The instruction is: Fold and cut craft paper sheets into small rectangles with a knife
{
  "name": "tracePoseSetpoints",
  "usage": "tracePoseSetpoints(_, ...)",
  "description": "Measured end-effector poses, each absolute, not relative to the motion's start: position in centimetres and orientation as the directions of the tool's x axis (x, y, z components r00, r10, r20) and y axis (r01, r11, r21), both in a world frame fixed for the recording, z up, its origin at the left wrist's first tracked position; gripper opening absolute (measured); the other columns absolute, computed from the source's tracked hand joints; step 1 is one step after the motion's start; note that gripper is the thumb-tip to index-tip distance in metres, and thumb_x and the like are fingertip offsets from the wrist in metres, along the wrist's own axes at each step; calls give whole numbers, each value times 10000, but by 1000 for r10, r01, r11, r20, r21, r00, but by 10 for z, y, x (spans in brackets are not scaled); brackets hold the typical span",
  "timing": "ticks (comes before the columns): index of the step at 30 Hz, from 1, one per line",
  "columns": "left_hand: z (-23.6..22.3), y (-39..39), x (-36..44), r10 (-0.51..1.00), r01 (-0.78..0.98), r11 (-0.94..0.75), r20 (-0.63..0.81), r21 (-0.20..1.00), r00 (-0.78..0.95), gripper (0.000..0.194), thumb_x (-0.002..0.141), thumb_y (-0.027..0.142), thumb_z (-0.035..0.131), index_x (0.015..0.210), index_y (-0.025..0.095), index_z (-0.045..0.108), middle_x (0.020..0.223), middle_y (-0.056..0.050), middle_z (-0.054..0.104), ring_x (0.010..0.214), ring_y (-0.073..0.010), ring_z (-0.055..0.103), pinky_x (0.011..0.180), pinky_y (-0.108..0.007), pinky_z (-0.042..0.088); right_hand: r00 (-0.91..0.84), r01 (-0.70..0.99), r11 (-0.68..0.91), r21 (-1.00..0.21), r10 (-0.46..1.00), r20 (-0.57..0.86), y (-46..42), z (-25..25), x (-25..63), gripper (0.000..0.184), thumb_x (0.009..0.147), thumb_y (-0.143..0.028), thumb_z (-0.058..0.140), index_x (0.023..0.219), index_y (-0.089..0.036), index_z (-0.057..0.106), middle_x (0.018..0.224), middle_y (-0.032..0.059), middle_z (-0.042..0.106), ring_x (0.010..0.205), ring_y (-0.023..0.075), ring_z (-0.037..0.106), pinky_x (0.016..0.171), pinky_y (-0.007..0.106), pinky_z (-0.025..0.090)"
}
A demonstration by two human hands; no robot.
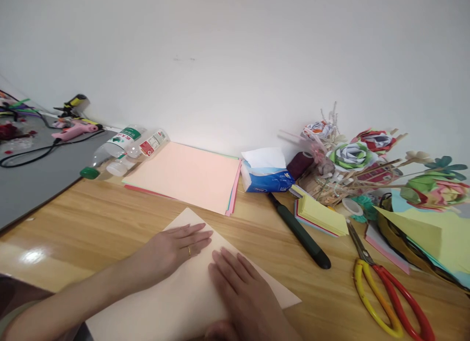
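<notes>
A pale cream sheet of paper (172,297) lies on the wooden table (91,228) in front of me. My left hand (176,245) rests flat on its upper part, fingers stretched out and together, with a ring on one finger. My right hand (242,287) presses flat on the sheet just to the right, fingers extended toward the far corner. Neither hand holds anything.
A stack of pink and coloured paper (187,174) lies behind. Plastic bottles (117,150), a tissue pack (266,177), a dark green knife (299,231), yellow notes (321,214), red-yellow scissors (385,292), paper flowers (352,155) and glue guns (73,128) surround it.
</notes>
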State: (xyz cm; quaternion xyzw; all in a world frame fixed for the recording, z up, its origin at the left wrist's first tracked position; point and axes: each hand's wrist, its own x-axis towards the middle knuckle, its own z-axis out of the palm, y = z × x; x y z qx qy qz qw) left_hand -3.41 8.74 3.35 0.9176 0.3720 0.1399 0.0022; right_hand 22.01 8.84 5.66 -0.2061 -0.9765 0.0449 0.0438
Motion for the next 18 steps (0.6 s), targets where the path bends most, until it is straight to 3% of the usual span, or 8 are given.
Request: tracePoseSetpoints(18, 26, 93, -35, 677, 679, -728, 251, 92, 691, 442, 994, 238, 300, 1433, 255, 253, 1408, 36, 442, 1365, -123, 262, 1093, -264, 308, -883, 452, 849, -272, 470, 0, 87, 52, 226, 702, 867, -589, 412, 1363, -94, 393, 1473, 111, 308, 1380, 241, 190, 1111, 412, 233)
